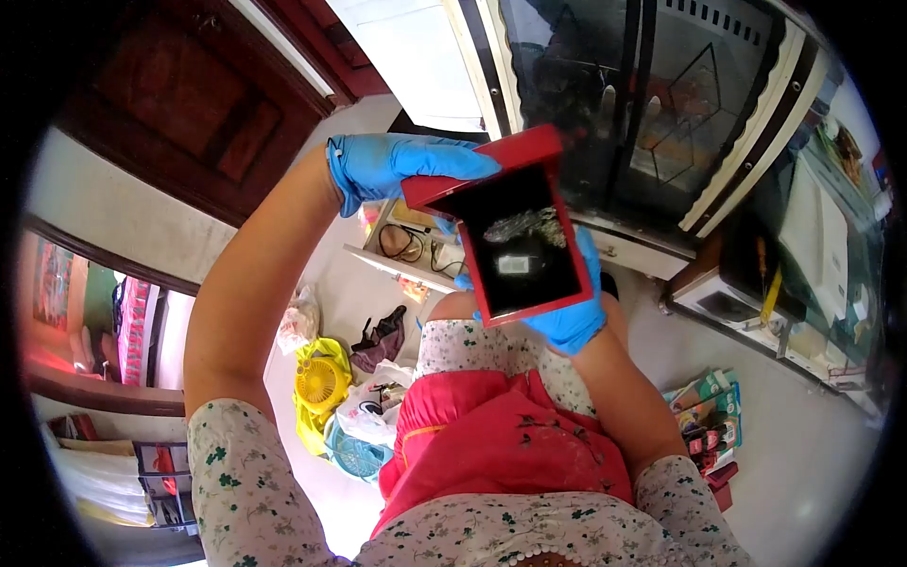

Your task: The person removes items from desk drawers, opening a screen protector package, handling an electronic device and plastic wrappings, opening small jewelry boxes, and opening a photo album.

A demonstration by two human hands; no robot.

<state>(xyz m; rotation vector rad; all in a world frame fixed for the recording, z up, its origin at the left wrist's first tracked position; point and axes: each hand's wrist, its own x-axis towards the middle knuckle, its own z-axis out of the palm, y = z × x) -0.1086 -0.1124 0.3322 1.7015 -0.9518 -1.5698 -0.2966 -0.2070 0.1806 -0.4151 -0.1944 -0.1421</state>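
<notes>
A red jewellery box (pixel 518 151) is held tilted in front of me with its lid raised. Its inside is black, with a silvery piece of jewellery (pixel 525 225) and a small white tag (pixel 513 266) in it. My left hand (pixel 402 165), in a blue glove, grips the lid from the left, thumb along its edge. Under the box's lower right side, my right hand (pixel 576 317), also in a blue glove, is wrapped round the base. Some fingers of both hands are hidden behind the box.
Beyond the box are an open drawer (pixel 406 248) with cables and a glass-fronted cabinet (pixel 652 123). Left on the floor lie a yellow basket (pixel 321 383), a blue basket (pixel 359 455) and plastic bags (pixel 370 418). Packets (pixel 713 420) lie right, below a glass-topped table (pixel 831 246).
</notes>
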